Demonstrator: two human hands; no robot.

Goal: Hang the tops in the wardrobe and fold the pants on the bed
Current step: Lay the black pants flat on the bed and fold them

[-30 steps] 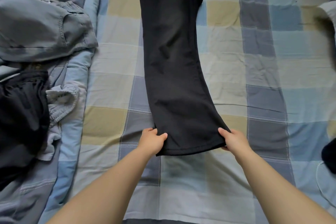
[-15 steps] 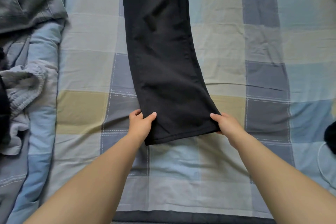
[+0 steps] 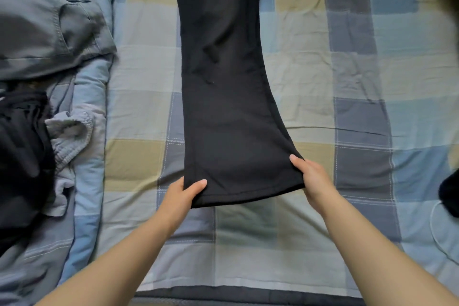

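Note:
Black pants (image 3: 223,82), folded lengthwise with one leg over the other, stretch away from me across the checked bedspread (image 3: 347,82); their waist end runs out of view at the top. My left hand (image 3: 185,194) pinches the near left corner of the hem, thumb on top. At the near right corner, my right hand (image 3: 311,176) grips the hem in the same way. The hem end is lifted slightly off the bed.
A pile of clothes lies on the left: grey pants (image 3: 44,27), a light grey garment (image 3: 69,136) and a black garment (image 3: 22,156). Another dark item (image 3: 449,194) sits at the right edge. The near edge of the bed (image 3: 248,295) runs along the bottom.
Both hands keep their hold on the hem corners. The hem end has risen a little off the bed, and my view has shifted over the bed.

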